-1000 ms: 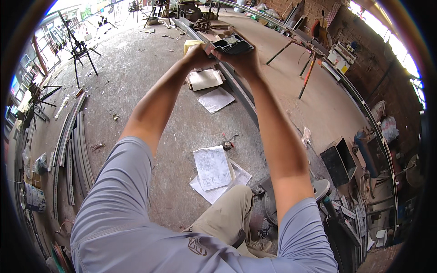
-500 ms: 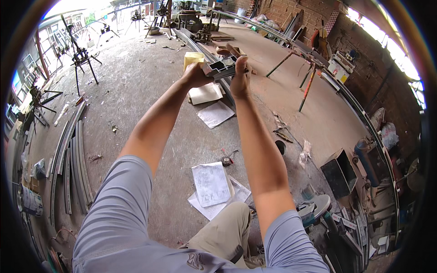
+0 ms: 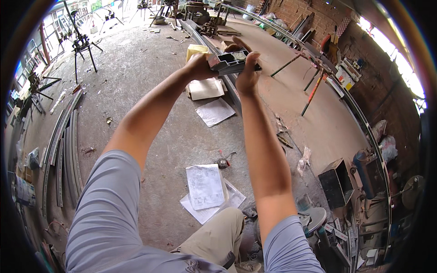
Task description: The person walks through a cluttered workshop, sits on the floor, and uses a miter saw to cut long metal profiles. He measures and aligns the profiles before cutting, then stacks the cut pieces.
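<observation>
As left hand [image 3: 199,67] grips metal profile [image 3: 227,69], right hand [image 3: 247,81] spread around it, papers [image 3: 205,186] below

Daylight glares at upper left and right, the brick wall [image 3: 325,18] is dim, and outer lines bow.

No txt is coming thru legibly; print is showing only as marks. Top sheet [image 3: 205,185] on the floor is carrying dense dk lines, w/ a table-like block twd its lower end, all too sm. to read. Under sheet [image 3: 235,198] is showing faint lines, also illegible. Pail [image 3: 25,192] at far L is wearing a printed label, blurred. L strips [image 3: 53,152] are bearing rows of tiny marks lengthwise; R offcuts [image 3: 336,232] are bearing sim. marks, unreadable too. Shirt [image 3: 114,227] is displaying a dk logo [image 3: 193,265] nr the btm edge, partly cut off, its lettering (if any) not resolving.
</observation>
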A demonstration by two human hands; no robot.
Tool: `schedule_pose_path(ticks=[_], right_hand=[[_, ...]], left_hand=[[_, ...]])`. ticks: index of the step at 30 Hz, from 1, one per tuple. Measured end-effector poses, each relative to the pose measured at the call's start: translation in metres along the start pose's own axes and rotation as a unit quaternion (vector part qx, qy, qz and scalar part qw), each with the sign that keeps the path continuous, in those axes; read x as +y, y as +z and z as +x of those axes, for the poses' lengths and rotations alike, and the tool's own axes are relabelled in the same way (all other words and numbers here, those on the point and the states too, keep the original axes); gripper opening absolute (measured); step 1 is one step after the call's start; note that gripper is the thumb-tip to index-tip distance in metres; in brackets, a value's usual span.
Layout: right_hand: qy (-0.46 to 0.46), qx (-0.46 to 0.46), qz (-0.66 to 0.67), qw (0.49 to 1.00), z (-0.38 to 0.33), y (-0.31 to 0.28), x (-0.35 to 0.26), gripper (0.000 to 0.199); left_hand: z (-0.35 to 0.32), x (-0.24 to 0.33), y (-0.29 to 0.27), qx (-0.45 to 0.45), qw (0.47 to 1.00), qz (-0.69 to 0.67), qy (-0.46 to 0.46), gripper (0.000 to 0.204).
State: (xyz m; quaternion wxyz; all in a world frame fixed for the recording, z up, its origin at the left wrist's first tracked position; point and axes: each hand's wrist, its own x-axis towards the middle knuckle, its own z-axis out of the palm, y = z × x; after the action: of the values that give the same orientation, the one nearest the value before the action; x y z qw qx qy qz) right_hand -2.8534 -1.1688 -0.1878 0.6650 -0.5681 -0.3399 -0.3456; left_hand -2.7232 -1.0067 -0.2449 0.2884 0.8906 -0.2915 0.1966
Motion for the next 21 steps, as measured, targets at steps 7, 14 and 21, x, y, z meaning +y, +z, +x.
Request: schedule_pose_path(ticks=[7, 14, 21], right_hand=[[0.059, 0.034, 0.049, 0.996, -0.013, -0.012, -0.008, 0.068], [0.053, 0.017, 0.011, 0.998, -0.019, -0.02, -0.055, 0.064], [0.068, 0.005, -0.021, 0.997, -0.004, 0.0, -0.091, 0.055]], left_hand=[[-0.021, 0.036, 0.002, -0.016, 0.999, -0.024, -0.021, 0.055], [-0.04, 0.071, -0.014, -0.005, 1.0, 0.009, -0.006, 0.052], [-0.041, 0.077, -0.033, 0.019, 1.0, -0.017, 0.001, 0.062]])
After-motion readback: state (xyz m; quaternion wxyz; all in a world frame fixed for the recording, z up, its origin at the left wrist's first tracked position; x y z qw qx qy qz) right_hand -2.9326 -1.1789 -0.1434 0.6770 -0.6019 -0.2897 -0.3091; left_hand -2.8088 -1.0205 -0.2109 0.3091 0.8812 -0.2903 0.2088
